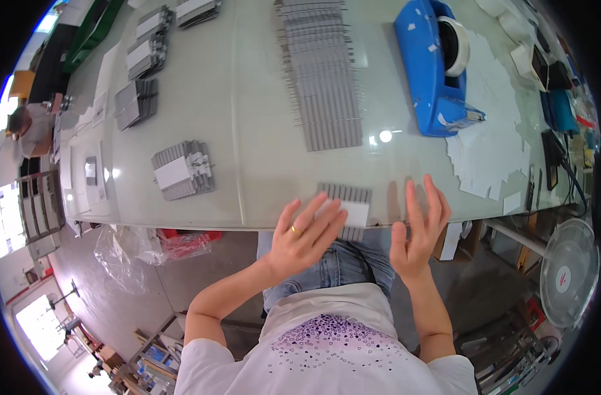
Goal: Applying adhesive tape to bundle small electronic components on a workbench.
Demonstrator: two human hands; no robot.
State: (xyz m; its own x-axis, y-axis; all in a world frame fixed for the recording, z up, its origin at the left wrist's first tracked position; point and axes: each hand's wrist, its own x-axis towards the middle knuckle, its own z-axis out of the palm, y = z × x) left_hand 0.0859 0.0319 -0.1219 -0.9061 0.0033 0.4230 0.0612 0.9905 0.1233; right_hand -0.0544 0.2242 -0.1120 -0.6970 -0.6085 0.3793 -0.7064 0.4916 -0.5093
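A glossy pale table (248, 131) fills the upper part of the view, its near edge curving in front of the person. On it, largest first: a long fanned row of flat grey strips (321, 72) with thin pins along the sides; a blue plastic tape dispenser (432, 66), smooth and bulky, holding a white roll; loose white paper slips (488, 158) spread to the right of it; several grey bundles (182, 170) banded in white paper, further left. A round white fan (567, 263) stands below the table's right end.

At the near edge lies a small ribbed grey stack (348, 205) with a white band. The left hand (304, 234) rests flat on it, fingers spread, a gold ring showing. The right hand (419, 230) is open just beside the stack, fingers apart, holding nothing, nothing between it and the stack.
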